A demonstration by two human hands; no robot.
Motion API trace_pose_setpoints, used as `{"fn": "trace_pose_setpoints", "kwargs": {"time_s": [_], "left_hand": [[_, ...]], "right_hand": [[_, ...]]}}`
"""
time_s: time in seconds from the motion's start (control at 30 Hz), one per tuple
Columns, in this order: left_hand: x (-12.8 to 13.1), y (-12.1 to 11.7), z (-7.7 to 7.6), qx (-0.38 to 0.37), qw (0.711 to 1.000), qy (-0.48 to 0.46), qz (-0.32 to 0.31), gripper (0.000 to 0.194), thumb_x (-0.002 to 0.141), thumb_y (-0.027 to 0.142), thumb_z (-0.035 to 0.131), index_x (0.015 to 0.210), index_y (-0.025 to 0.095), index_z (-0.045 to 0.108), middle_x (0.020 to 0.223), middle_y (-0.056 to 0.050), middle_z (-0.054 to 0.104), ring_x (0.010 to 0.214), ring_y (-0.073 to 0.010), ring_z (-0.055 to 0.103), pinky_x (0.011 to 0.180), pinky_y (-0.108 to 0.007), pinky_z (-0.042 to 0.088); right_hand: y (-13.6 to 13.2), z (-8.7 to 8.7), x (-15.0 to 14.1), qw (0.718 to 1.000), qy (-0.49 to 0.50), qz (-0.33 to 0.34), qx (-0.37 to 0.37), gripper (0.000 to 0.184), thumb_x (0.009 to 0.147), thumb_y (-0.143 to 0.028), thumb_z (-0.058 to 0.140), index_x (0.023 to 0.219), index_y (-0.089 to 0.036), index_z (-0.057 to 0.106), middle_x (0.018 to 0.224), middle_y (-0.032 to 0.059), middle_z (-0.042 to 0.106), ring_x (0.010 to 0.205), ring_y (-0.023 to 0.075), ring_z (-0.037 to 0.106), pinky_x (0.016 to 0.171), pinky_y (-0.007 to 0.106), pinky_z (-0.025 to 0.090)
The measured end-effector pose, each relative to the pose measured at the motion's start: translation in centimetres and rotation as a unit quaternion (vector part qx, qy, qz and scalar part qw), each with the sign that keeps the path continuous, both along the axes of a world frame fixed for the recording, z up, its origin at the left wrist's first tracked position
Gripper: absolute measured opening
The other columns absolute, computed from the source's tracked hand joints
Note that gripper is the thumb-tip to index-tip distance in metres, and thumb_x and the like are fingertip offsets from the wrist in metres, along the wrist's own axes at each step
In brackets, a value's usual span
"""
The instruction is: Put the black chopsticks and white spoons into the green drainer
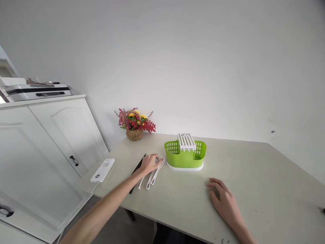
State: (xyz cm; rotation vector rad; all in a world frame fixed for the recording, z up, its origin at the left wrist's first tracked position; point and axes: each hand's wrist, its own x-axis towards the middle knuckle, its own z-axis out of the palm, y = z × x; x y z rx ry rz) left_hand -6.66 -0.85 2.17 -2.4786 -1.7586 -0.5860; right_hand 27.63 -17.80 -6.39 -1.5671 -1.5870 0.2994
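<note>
My left hand (149,164) reaches over a group of white spoons lying on the table, its fingers bent and closed at the bowl of the rightmost white spoon (156,173). The other spoon bowls are partly hidden beneath that hand. Just left of them lie black chopsticks (137,167), partly covered by my wrist. A green basket (181,159) with a white base stands to the right of the spoons, and a white slotted holder (186,141) sits across its middle. My right hand (223,201) rests on the table at the right, fingers loosely bent and holding nothing.
A wicker basket of artificial flowers (134,134) stands at the back left by the wall. A white power strip (103,170) with a cable lies at the table's left edge. Beside the table is a white cabinet (68,135) with a silver case (40,92) on top.
</note>
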Motion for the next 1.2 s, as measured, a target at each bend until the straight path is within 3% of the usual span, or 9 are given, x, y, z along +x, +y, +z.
{"fn": "trace_pose_setpoints", "kwargs": {"time_s": [0.13, 0.23, 0.33, 0.43, 0.53, 0.67, 0.77, 0.93, 1.2], "left_hand": [[-0.2, 1.1, 1.8, 0.044, 0.998, -0.034, -0.003, 0.034, 0.099, 0.053, 0.052, 0.091, 0.022, 0.066, 0.092, -0.005, 0.075, 0.083, -0.0210, 0.070, 0.069, -0.028, 0.044], [1.0, 2.1, 4.8, 0.138, 0.985, -0.101, -0.025, 0.029, 0.102, 0.044, 0.049, 0.095, 0.020, 0.062, 0.094, -0.007, 0.071, 0.089, -0.0218, 0.068, 0.078, -0.031, 0.048], [4.5, 1.4, 8.6, 0.234, 0.952, -0.179, -0.082, 0.023, 0.104, 0.038, 0.046, 0.102, 0.019, 0.059, 0.101, -0.009, 0.069, 0.098, -0.0217, 0.065, 0.092, -0.036, 0.048], [9.6, -1.3, 11.2, 0.246, 0.935, -0.193, -0.169, 0.023, 0.105, 0.038, 0.045, 0.111, 0.020, 0.058, 0.110, -0.010, 0.069, 0.109, -0.0224, 0.063, 0.100, -0.041, 0.047], [14.4, -4.4, 11.1, 0.228, 0.939, -0.134, -0.219, 0.035, 0.103, 0.048, 0.047, 0.125, 0.022, 0.056, 0.128, -0.014, 0.065, 0.125, -0.0279, 0.058, 0.108, -0.048, 0.044], [17.4, -5.7, 8.4, 0.218, 0.953, -0.031, -0.208, 0.055, 0.101, 0.055, 0.044, 0.139, 0.015, 0.049, 0.150, -0.025, 0.050, 0.142, -0.0386, 0.044, 0.114, -0.062, 0.036], [17.2, -4.3, 7.2, 0.217, 0.956, 0.030, -0.197, 0.048, 0.106, 0.043, 0.039, 0.141, 0.013, 0.050, 0.154, -0.022, 0.049, 0.144, -0.0355, 0.044, 0.118, -0.059, 0.034], [14.3, -0.3, 8.1, 0.208, 0.959, 0.047, -0.188, 0.040, 0.106, 0.033, 0.039, 0.142, 0.023, 0.054, 0.153, -0.009, 0.054, 0.144, -0.0280, 0.046, 0.120, -0.054, 0.036], [4.6, 5.8, 9.3, 0.154, 0.979, 0.031, -0.132, 0.051, 0.102, 0.025, 0.043, 0.152, 0.025, 0.045, 0.158, -0.007, 0.048, 0.148, -0.0262, 0.040, 0.119, -0.053, 0.039]], "right_hand": [[0.0, -0.1, 0.0, 1.000, 0.000, 0.001, -0.003, 0.029, 0.094, -0.035, 0.042, 0.101, -0.026, 0.068, 0.134, 0.0071, 0.062, 0.112, 0.0220, 0.066, 0.094, 0.037, 0.052], [0.0, -0.2, 0.0, 1.000, 0.000, 0.002, -0.008, 0.029, 0.094, -0.036, 0.041, 0.101, -0.026, 0.068, 0.134, 0.0063, 0.061, 0.112, 0.0219, 0.066, 0.093, 0.037, 0.052], [0.0, -0.3, 0.1, 1.000, 0.001, 0.004, -0.015, 0.030, 0.095, -0.037, 0.041, 0.101, -0.026, 0.067, 0.134, 0.0062, 0.061, 0.110, 0.0219, 0.066, 0.090, 0.037, 0.052], [0.0, -0.3, 0.2, 1.000, 0.002, 0.003, -0.020, 0.031, 0.095, -0.038, 0.041, 0.102, -0.026, 0.068, 0.135, 0.0067, 0.061, 0.107, 0.0219, 0.066, 0.087, 0.036, 0.052], [-0.1, -0.3, 0.1, 1.000, 0.004, 0.001, -0.018, 0.031, 0.095, -0.038, 0.041, 0.101, -0.026, 0.069, 0.135, 0.0069, 0.061, 0.105, 0.0219, 0.067, 0.085, 0.035, 0.053], [-0.1, -0.2, 0.0, 1.000, 0.005, 0.005, -0.021, 0.032, 0.095, -0.037, 0.040, 0.102, -0.025, 0.069, 0.135, 0.0074, 0.061, 0.098, 0.0205, 0.069, 0.080, 0.034, 0.054], [-0.1, -0.3, 0.0, 1.000, 0.008, 0.010, -0.019, 0.030, 0.095, -0.037, 0.041, 0.101, -0.025, 0.069, 0.135, 0.0073, 0.061, 0.098, 0.0204, 0.069, 0.080, 0.034, 0.053], [-0.1, -0.2, 0.1, 1.000, 0.009, 0.006, -0.013, 0.031, 0.095, -0.039, 0.041, 0.099, -0.026, 0.069, 0.133, 0.0067, 0.062, 0.104, 0.0216, 0.068, 0.084, 0.034, 0.053], [-0.2, 0.1, 0.0, 0.999, 0.011, 0.004, -0.030, 0.031, 0.095, -0.039, 0.041, 0.100, -0.027, 0.068, 0.135, 0.0064, 0.061, 0.102, 0.0209, 0.068, 0.082, 0.035, 0.053]]}}
